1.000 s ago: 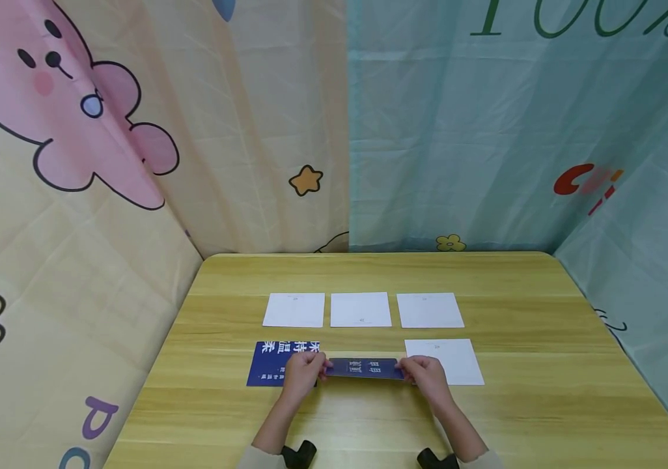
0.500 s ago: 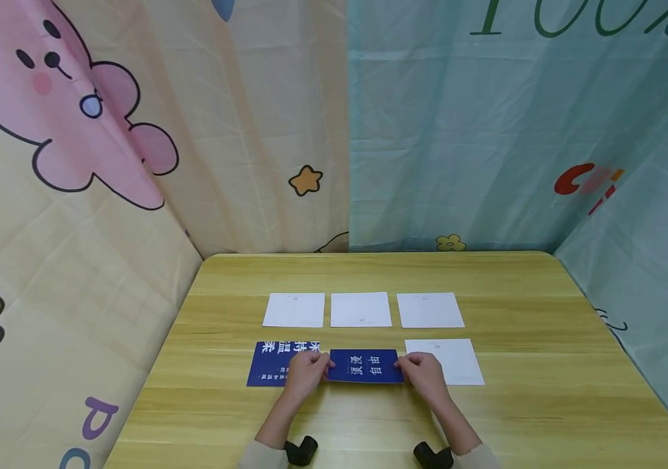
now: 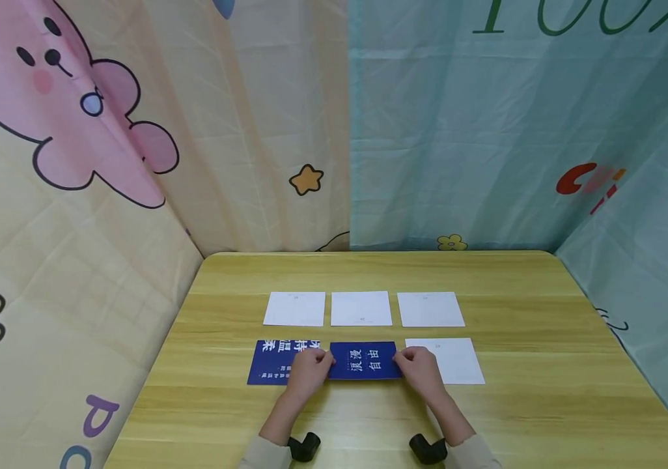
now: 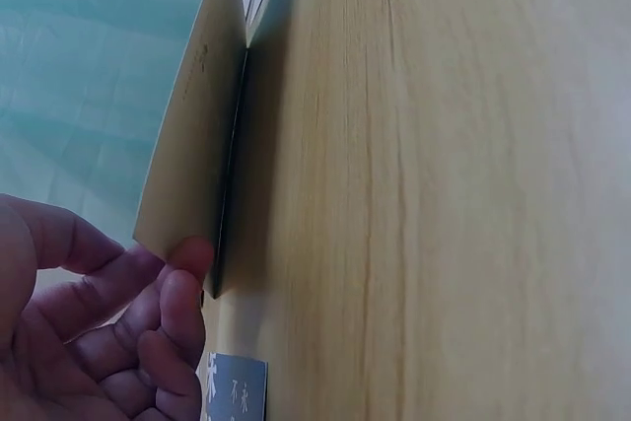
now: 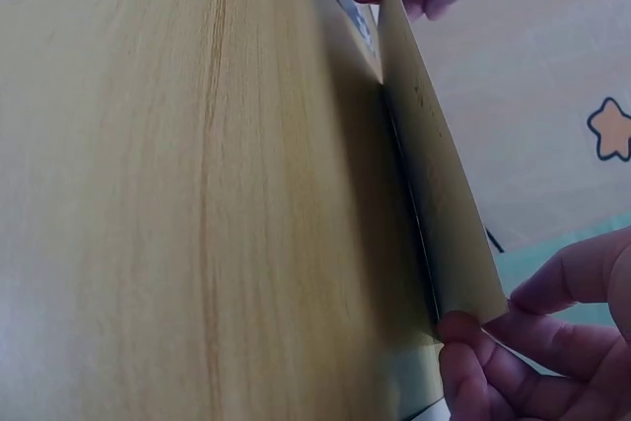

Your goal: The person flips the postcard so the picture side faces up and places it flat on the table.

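A blue card [image 3: 363, 360] with white characters is held between the hands at the middle of the near row. My left hand [image 3: 308, 371] pinches its left edge between thumb and fingers. At the right edge, my right hand [image 3: 420, 372] pinches it likewise. Both wrist views show the card's pale back [image 4: 187, 135], tilted, with its lower edge close over the table. Another blue card [image 3: 269, 365] lies to the left, partly hidden by my left hand. A white card [image 3: 459, 361] lies on the right, its near left corner behind my right hand.
Three white cards [image 3: 294, 309] lie in a row farther back on the wooden table [image 3: 222, 417]. Printed curtains [image 3: 252, 130] hang behind and beside the table. Black wrist mounts [image 3: 305, 447] sit at both wrists.
The held card has tipped from nearly edge-on until its blue face shows more fully, its far edge rising in the head view. Both hands keep their pinch and have shifted only slightly.
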The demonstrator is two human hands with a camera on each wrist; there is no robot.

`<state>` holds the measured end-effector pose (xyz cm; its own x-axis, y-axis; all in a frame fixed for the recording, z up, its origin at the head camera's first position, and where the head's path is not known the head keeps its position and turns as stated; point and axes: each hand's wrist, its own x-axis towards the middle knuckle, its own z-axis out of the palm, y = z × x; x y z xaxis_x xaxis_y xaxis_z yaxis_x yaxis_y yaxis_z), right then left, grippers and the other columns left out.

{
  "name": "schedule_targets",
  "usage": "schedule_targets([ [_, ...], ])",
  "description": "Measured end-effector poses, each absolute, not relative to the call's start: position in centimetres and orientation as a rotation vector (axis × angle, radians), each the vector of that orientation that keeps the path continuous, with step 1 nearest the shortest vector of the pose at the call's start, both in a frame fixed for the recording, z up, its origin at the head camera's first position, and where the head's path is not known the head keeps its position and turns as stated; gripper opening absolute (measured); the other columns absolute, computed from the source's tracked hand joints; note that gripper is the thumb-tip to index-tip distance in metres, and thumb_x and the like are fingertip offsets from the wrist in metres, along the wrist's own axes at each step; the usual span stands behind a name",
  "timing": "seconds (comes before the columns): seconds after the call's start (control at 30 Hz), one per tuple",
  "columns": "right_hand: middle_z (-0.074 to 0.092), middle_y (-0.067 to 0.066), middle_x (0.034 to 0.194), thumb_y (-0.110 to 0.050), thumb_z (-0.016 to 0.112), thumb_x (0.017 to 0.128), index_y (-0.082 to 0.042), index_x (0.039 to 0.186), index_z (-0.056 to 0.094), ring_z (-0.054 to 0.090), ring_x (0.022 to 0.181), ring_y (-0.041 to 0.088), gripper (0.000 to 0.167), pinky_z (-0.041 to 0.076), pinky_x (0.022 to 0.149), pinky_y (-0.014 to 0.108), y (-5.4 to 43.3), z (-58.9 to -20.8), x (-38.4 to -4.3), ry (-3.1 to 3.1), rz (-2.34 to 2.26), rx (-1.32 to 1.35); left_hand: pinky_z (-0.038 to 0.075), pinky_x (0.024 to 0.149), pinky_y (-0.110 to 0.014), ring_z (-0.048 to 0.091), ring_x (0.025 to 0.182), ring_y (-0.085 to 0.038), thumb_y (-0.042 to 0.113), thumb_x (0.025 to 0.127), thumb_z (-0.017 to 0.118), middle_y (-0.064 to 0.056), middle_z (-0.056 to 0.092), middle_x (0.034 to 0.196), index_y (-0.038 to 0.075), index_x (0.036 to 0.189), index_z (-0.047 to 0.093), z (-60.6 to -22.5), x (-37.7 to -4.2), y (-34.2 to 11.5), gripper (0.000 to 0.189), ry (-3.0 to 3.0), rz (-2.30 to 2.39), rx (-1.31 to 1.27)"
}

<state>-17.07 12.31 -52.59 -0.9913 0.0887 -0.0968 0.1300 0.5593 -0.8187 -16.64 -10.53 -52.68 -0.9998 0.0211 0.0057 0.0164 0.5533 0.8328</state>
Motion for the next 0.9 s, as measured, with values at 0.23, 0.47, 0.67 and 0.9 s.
schedule_targets([
  [0.23, 0.059, 0.003, 0.067, -0.012, 0.057, 0.084, 0.000, 0.076, 0.068, 0.049, 0.063, 0.017, 0.019, 0.041, 0.053, 0.028, 11.93, -52.63, -17.31, 2.767, -1.376, 0.208, 0.032, 0.044, -0.023, 0.041, 0.050, -0.011, 0.014, 0.088, 0.056, 0.003, 0.049, 0.055, 0.004, 0.073, 0.070, -52.71, -16.85, -10.47, 0.022, 2.782, 1.433, 0.030],
  [0.47, 0.059, 0.003, 0.068, -0.014, 0.055, 0.084, 0.000, 0.078, 0.068, 0.050, 0.062, 0.017, 0.020, 0.042, 0.053, 0.028, 11.74, -52.63, -17.38, 2.787, -1.299, 0.221, 0.030, 0.043, -0.024, 0.038, 0.046, -0.011, 0.016, 0.088, 0.056, 0.005, 0.038, 0.048, 0.006, 0.059, 0.060, -52.78, -16.97, -10.36, 0.030, 2.768, 1.397, 0.018],
  [0.67, 0.059, 0.003, 0.066, -0.014, 0.056, 0.084, 0.000, 0.077, 0.067, 0.050, 0.061, 0.016, 0.020, 0.042, 0.052, 0.028, 11.78, -52.71, -17.23, 2.800, -1.267, 0.191, 0.030, 0.041, -0.024, 0.038, 0.044, -0.010, 0.017, 0.088, 0.055, 0.004, 0.040, 0.048, 0.006, 0.062, 0.063, -52.93, -16.95, -10.30, 0.030, 2.752, 1.381, 0.007],
  [0.9, 0.056, 0.002, 0.063, -0.013, 0.055, 0.085, 0.000, 0.076, 0.067, 0.048, 0.058, 0.016, 0.020, 0.040, 0.051, 0.028, 11.75, -52.67, -17.03, 2.789, -1.259, 0.195, 0.028, 0.041, -0.023, 0.037, 0.043, -0.010, 0.017, 0.088, 0.055, 0.006, 0.037, 0.047, 0.006, 0.058, 0.060, -53.44, -16.98, -10.24, 0.032, 2.772, 1.348, 0.024],
])
